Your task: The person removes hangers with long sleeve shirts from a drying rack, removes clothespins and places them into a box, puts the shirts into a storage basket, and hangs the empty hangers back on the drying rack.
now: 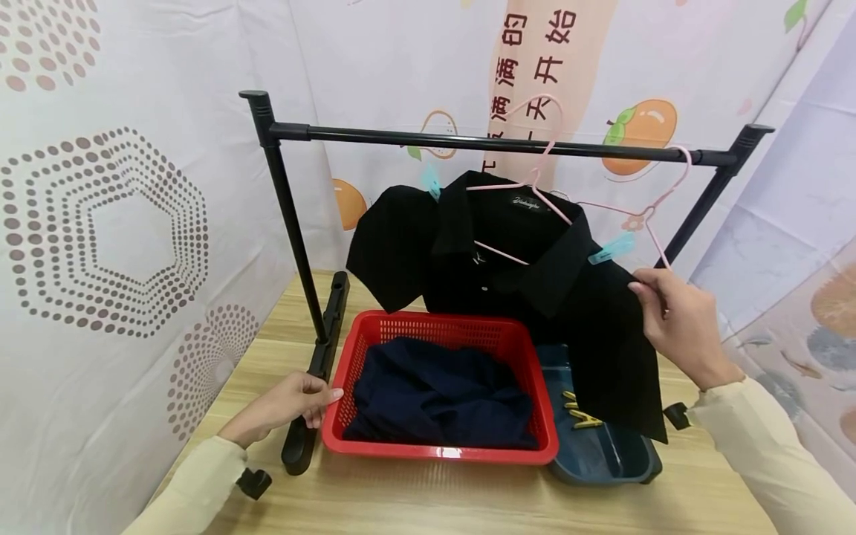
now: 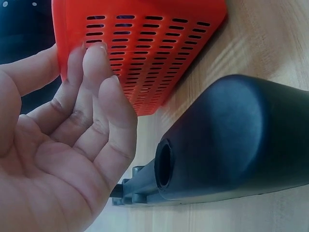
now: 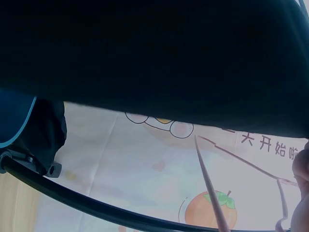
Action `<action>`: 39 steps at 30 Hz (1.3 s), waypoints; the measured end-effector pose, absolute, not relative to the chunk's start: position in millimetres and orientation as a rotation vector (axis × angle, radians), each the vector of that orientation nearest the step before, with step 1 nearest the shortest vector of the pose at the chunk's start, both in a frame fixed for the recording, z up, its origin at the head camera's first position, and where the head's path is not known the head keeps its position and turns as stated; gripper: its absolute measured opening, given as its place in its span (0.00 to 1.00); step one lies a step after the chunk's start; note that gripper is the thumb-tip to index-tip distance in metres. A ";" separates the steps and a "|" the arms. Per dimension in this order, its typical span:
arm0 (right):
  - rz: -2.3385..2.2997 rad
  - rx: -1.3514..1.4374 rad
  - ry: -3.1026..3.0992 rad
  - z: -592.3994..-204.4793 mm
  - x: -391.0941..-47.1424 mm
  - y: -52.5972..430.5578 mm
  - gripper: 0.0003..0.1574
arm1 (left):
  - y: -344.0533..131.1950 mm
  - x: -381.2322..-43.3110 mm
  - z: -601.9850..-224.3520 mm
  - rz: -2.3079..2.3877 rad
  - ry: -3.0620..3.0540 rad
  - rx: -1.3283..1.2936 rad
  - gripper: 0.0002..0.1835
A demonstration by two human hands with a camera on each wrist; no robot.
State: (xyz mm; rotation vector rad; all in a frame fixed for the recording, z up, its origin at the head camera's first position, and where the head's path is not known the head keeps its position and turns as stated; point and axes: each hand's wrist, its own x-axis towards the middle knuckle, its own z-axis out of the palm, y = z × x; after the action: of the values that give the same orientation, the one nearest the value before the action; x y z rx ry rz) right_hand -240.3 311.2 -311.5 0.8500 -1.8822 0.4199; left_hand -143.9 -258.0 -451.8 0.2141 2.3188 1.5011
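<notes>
A black collared short-sleeved shirt (image 1: 615, 334) hangs on a pink hanger (image 1: 553, 134), with a light blue clothespin (image 1: 611, 247) at each shoulder. My right hand (image 1: 685, 323) pinches the shirt's sleeve at its outer edge; in the right wrist view the dark cloth (image 3: 154, 58) covers the upper half, and only a bit of the hand shows at the right edge. With the thumb inside and fingers outside, my left hand (image 1: 290, 405) grips the left rim of a red perforated basket (image 1: 441, 452). Dark navy fabric (image 1: 441, 394) lies crumpled in that basket.
A black rack bar (image 1: 414, 139) spans the back on two posts. A second pink hanger (image 1: 685, 171) hangs at its right end. Beside the basket sits a dark blue bin (image 1: 588, 468) with yellow clothespins (image 1: 585, 421). The rack's left foot (image 2: 227, 130) is close to my left hand.
</notes>
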 end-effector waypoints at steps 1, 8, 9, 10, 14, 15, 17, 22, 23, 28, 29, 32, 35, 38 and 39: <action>0.417 0.853 -1.876 -311.4 -239.3 310.2 0.31 | -257.7 -143.9 -451.6 1.508 2.317 0.216 0.19; 0.389 0.937 -1.893 -312.5 -230.6 305.4 0.29 | -256.6 -143.2 -450.2 1.516 2.318 0.215 0.18; 0.390 0.948 -1.902 -313.2 -229.6 305.1 0.29 | -256.7 -143.1 -450.2 1.516 2.318 0.215 0.18; 0.390 0.958 -1.913 -314.0 -228.8 304.8 0.29 | -256.7 -143.0 -450.1 1.516 2.318 0.216 0.18; 0.407 0.982 -1.944 -318.2 -226.8 303.9 0.30 | -256.8 -142.9 -450.2 1.515 2.318 0.219 0.18; 0.415 0.987 -1.947 -319.4 -226.6 303.6 0.30 | -256.8 -143.0 -450.2 1.513 2.319 0.220 0.18; 0.430 0.996 -1.942 -321.9 -226.6 303.0 0.30 | -256.6 -143.2 -449.9 1.512 2.320 0.221 0.19; 0.461 1.028 -1.934 -329.1 -227.0 298.8 0.29 | -256.5 -143.4 -449.7 1.512 2.325 0.215 0.19; 0.464 1.036 -1.938 -330.6 -226.7 297.6 0.28 | -256.6 -143.5 -449.9 1.510 2.326 0.213 0.19; 0.515 1.073 -1.976 -339.4 -225.9 291.5 0.29 | -256.8 -143.2 -450.7 1.505 2.331 0.201 0.19; 0.535 1.074 -1.992 -341.5 -225.3 290.1 0.30 | -257.0 -143.1 -450.7 1.503 2.333 0.201 0.19; 0.566 1.068 -2.035 -347.5 -222.8 286.0 0.31 | -257.0 -142.7 -450.2 1.496 2.335 0.193 0.20; 0.584 1.083 -2.037 -351.8 -220.5 280.3 0.32 | -257.1 -142.6 -449.9 1.493 2.337 0.198 0.20; 0.601 1.095 -2.049 -354.4 -217.8 275.9 0.31 | -256.8 -142.4 -449.3 1.497 2.343 0.203 0.20; 0.605 1.096 -2.058 -355.3 -216.6 274.7 0.30 | -256.9 -142.2 -449.2 1.498 2.344 0.205 0.20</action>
State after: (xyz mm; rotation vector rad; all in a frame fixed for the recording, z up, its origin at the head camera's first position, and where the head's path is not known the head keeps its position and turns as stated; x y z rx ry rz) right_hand -216.6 274.7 -355.3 1.0956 -2.0577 0.6047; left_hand -142.2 -256.9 -449.2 0.2054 2.3442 1.4977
